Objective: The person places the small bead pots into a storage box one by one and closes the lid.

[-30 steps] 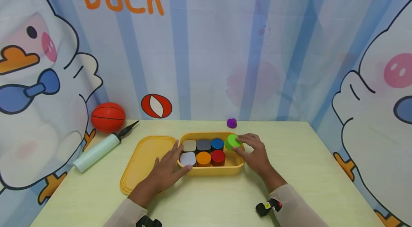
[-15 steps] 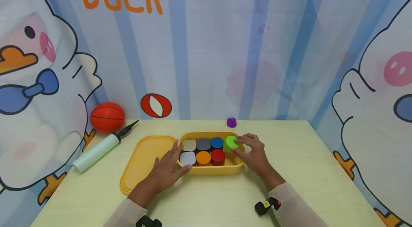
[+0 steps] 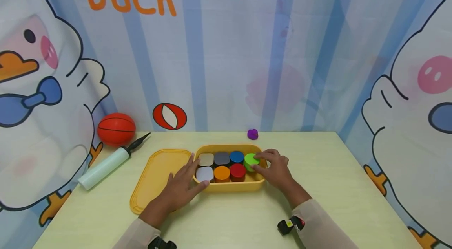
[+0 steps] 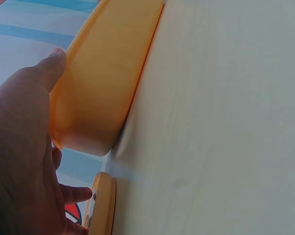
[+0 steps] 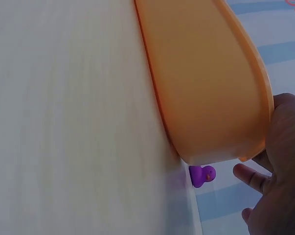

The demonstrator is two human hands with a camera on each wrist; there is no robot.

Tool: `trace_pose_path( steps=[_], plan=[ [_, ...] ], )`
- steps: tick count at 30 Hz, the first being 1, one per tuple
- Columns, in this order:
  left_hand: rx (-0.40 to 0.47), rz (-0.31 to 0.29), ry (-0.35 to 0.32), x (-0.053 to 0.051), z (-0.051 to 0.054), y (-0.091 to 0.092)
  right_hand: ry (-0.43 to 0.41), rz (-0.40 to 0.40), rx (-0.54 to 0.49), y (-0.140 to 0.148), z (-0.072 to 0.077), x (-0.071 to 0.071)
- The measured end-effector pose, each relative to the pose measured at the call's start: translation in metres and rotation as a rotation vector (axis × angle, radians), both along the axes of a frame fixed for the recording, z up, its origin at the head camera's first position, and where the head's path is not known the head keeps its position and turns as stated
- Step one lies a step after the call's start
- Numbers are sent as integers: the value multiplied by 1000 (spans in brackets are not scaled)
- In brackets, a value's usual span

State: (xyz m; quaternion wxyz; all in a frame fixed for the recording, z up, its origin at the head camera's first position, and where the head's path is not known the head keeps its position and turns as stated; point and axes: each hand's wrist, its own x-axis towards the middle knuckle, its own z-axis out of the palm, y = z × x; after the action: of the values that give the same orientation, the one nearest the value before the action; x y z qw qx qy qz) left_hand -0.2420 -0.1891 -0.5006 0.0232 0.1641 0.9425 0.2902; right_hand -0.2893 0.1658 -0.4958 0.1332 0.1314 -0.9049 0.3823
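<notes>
A yellow box (image 3: 234,187) stands on the table with several round-topped pots in two rows: beige, grey, blue and green at the back, white, orange and red in front. My right hand (image 3: 277,168) pinches the green pot (image 3: 250,160) between thumb and fingers in the back right corner. My left hand (image 3: 180,188) lies along the box's left end with straight fingers, its thumb at the front rim. In the left wrist view the left thumb (image 4: 52,66) touches the rim. The right wrist view shows my right hand over the box edge; the pots are hidden there.
The box's yellow lid (image 3: 155,178) lies left of the box, partly under the left hand. Farther left are a pale green pump (image 3: 106,168) and a red ball (image 3: 116,129). A purple toy duck (image 3: 252,134) sits at the table's back edge, behind the box.
My right hand has lowered the green pot slightly, down and left into the box's back right corner, level with the blue one. The left hand has stayed at the box.
</notes>
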Motion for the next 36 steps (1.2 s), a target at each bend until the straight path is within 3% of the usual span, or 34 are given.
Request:
trace_pose_path(
  steps=[19,36],
  plan=[
    [7,-4,-6,0,4,1,-107,-22,126,-6,15,2],
    [16,-7,0,1,5,1,-117,-28,227,-5,15,-2]
  ],
)
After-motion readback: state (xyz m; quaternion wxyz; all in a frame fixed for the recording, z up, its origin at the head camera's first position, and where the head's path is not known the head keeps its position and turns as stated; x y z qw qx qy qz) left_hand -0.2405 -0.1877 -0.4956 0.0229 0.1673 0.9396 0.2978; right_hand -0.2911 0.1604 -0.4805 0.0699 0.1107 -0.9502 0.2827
